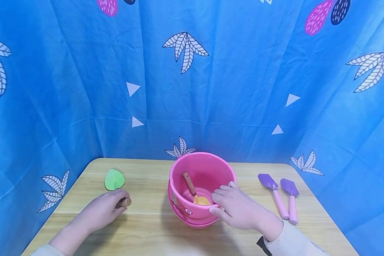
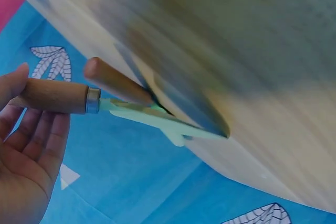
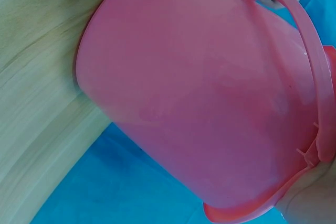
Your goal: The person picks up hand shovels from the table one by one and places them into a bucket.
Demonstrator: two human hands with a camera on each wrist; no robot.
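Note:
My left hand (image 1: 105, 208) grips the wooden handle (image 2: 55, 95) of a toy shovel with a green blade (image 1: 114, 179), over the left side of the table. A second wooden handle (image 2: 118, 80) shows just beyond the held one in the left wrist view. With thumb outside and fingers over the edge, my right hand (image 1: 238, 208) holds the near right rim of a pink bucket (image 1: 208, 163). Inside the bucket lies a yellow shovel (image 1: 201, 201) with a wooden handle leaning on the wall. The bucket's pink carrying handle (image 3: 310, 40) hangs down its side.
Two purple shovels (image 1: 268, 181) with pink handles lie side by side to the right of the bucket. The wooden table (image 1: 144, 227) has rounded far corners. A blue patterned curtain (image 1: 243, 89) stands behind it and along both sides.

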